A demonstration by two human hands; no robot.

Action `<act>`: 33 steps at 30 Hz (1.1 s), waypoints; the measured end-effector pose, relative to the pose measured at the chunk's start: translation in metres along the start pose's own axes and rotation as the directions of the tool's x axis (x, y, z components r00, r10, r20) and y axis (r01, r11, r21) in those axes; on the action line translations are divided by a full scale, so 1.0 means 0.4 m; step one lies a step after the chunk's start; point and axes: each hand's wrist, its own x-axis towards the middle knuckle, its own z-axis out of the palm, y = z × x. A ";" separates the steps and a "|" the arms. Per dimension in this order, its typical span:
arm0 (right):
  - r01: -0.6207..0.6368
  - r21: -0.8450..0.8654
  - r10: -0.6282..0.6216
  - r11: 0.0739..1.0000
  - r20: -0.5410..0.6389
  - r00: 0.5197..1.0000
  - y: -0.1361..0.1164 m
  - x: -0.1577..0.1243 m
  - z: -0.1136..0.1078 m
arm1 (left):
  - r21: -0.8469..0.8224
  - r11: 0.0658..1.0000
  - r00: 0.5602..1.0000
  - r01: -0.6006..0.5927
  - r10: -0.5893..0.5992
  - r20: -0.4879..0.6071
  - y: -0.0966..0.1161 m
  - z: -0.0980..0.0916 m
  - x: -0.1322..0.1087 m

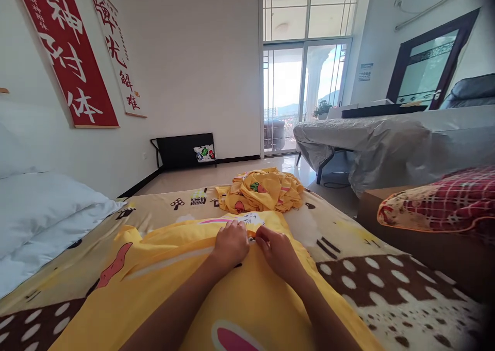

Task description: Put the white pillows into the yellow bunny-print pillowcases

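A yellow pillowcase [185, 268] with pink and white cartoon prints lies across the bed in front of me. My left hand [230, 244] rests curled on its far edge, fingers closed on the fabric. My right hand [279, 253] sits just beside it, fingers pinched on something small at the same edge, maybe a zipper pull; I cannot make it out. The two hands nearly touch. Beyond them lies a crumpled yellow cloth [261, 190] with the same print.
The bed sheet [386, 284] is patterned brown with white dots. A white pillow [42, 212] lies at the left, a red plaid cushion [444, 199] on a brown box at the right. A covered table [379, 139] stands behind, with a glass balcony door [301, 93] beyond.
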 end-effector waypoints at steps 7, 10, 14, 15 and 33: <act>0.050 0.062 -0.050 0.997 -0.002 0.999 -0.009 -0.007 -0.020 | -0.129 0.991 0.995 0.017 -0.030 -0.094 0.001 0.048 0.009; 0.072 0.130 -0.081 0.989 0.063 0.995 0.007 -0.003 -0.032 | -0.152 0.988 0.994 -0.009 -0.008 -0.106 -0.012 0.059 0.001; 0.029 0.148 -0.041 0.989 0.074 0.996 0.042 0.005 -0.055 | -0.167 0.985 0.996 -0.036 0.021 -0.089 -0.021 0.062 -0.010; 0.016 0.156 -0.029 0.988 0.083 0.996 0.050 0.006 -0.061 | -0.167 0.985 0.996 -0.039 0.026 -0.081 -0.022 0.062 -0.012; -0.038 -0.055 0.040 0.998 0.051 0.998 0.064 0.016 -0.023 | -0.078 0.996 0.999 -0.044 0.044 -0.012 -0.035 0.063 -0.025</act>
